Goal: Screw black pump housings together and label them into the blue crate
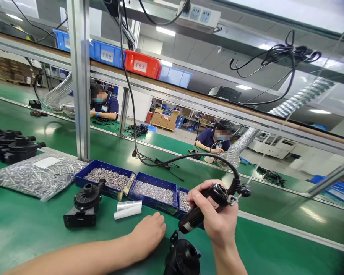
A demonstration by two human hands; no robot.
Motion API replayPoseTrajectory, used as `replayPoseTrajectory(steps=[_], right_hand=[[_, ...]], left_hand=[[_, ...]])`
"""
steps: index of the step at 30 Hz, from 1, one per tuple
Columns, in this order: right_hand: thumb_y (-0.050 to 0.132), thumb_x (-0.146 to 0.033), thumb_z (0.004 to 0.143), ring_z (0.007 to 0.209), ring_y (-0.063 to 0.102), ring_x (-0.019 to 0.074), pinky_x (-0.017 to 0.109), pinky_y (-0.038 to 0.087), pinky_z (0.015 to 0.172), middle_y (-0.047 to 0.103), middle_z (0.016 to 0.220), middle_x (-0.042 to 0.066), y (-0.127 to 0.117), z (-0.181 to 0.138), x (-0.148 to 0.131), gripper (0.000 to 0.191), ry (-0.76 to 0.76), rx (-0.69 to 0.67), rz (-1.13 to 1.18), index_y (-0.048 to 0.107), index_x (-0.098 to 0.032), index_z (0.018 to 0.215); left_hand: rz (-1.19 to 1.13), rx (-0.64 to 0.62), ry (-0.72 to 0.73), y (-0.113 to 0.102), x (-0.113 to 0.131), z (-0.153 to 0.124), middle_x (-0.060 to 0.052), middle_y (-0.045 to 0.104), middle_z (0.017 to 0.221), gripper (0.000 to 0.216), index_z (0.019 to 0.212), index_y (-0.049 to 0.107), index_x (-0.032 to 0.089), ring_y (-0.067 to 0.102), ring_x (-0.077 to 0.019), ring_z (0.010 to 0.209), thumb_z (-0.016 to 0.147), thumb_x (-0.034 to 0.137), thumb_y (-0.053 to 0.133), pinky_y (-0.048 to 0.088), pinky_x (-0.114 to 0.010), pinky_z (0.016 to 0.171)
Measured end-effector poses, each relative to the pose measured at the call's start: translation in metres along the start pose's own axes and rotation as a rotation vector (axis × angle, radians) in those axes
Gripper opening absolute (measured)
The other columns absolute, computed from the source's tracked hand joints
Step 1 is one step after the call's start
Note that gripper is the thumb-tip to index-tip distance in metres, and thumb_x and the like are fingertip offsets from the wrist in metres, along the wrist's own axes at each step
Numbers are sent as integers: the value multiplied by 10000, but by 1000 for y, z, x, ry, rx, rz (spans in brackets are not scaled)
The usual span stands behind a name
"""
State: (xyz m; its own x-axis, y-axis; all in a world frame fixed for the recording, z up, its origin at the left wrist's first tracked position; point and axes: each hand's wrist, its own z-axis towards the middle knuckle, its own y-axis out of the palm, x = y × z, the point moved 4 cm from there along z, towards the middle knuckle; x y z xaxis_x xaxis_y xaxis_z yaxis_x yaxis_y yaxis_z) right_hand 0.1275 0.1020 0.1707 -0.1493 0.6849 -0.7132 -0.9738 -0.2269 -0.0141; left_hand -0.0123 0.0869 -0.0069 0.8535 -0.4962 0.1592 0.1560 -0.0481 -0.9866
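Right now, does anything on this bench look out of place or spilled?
Nothing is spilled. The screws sit inside the blue trays. One small oddity: a white roll lies loose on its side on the green mat.

- Upper left of the frame, on the shelf: a blue bin (107, 53) carries a white label reading "工具盒".
- Just right of it, a red bin (141, 63) has a white label reading "不良品".
- Nothing else is legible; the screwdriver's (202, 208) marking is too small.

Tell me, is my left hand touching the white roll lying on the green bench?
Apart. The head view shows green bench between the left hand and the white roll, which lies beyond the knuckles.
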Motion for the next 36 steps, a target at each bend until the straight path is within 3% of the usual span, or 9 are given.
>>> replayPoseTrajectory(steps=[3,6,9,12,16,21,24,28,36], right_hand=[[791,-252,975,639,693,197,295,582,579,702,747,14,-3,-1,-3,159,-15,18,-5,637,-218,991],[789,-243,970,648,697,205,301,575,578,695,753,14,-7,-2,-7,152,-29,40,-6,640,-219,984],[785,-222,968,654,698,206,310,576,590,685,758,10,-8,-4,-10,147,-42,40,11,639,-220,985],[774,-216,978,659,695,205,312,578,591,678,772,9,-6,-6,-12,137,-38,21,30,639,-222,1003],[753,-224,999,677,689,205,300,571,584,674,773,10,-2,-9,-13,134,-9,-33,79,624,-229,1034],[733,-217,1013,681,681,195,295,554,598,667,779,4,2,-12,-13,132,57,-112,193,607,-240,1044],[728,-217,1012,669,675,190,294,536,599,658,777,-1,4,-12,-11,134,71,-167,265,600,-245,1040],[761,-260,991,649,655,174,282,514,589,625,770,-12,8,-11,-5,173,121,-226,384,595,-241,1036],[786,-309,959,592,624,176,282,495,549,604,720,-24,13,-6,7,240,171,-265,421,562,-235,996]], left_hand=[[-523,51,-154,2,1,-4,-89,678,1039,167,965,658,167,606,-277,1029,884,21,650,466,-357,859],[-1207,-87,-427,15,6,-6,5,568,735,231,742,529,206,552,-177,696,927,76,574,431,-287,675],[-1442,-315,-545,28,16,-5,19,499,620,286,654,439,218,447,-131,462,907,135,543,312,-245,466],[-1603,-450,-595,34,19,-4,25,470,605,248,655,427,215,409,-102,408,829,147,589,208,-200,403],[-1754,-570,-590,35,18,-5,23,485,626,155,687,504,185,411,-86,412,739,142,642,320,-170,411],[-1794,-546,-537,28,7,-5,-34,587,643,110,698,629,150,586,-144,497,697,173,737,543,-235,470],[-1749,-533,-421,18,5,-7,-78,662,701,388,751,713,139,693,-211,599,577,386,956,629,-295,494],[-1702,-503,-373,11,12,-12,-95,678,686,740,719,741,129,678,-183,586,277,625,1066,586,-216,435],[-1741,-334,-566,19,21,-13,-79,669,594,436,673,632,180,606,-161,464,413,300,960,511,-190,355]])
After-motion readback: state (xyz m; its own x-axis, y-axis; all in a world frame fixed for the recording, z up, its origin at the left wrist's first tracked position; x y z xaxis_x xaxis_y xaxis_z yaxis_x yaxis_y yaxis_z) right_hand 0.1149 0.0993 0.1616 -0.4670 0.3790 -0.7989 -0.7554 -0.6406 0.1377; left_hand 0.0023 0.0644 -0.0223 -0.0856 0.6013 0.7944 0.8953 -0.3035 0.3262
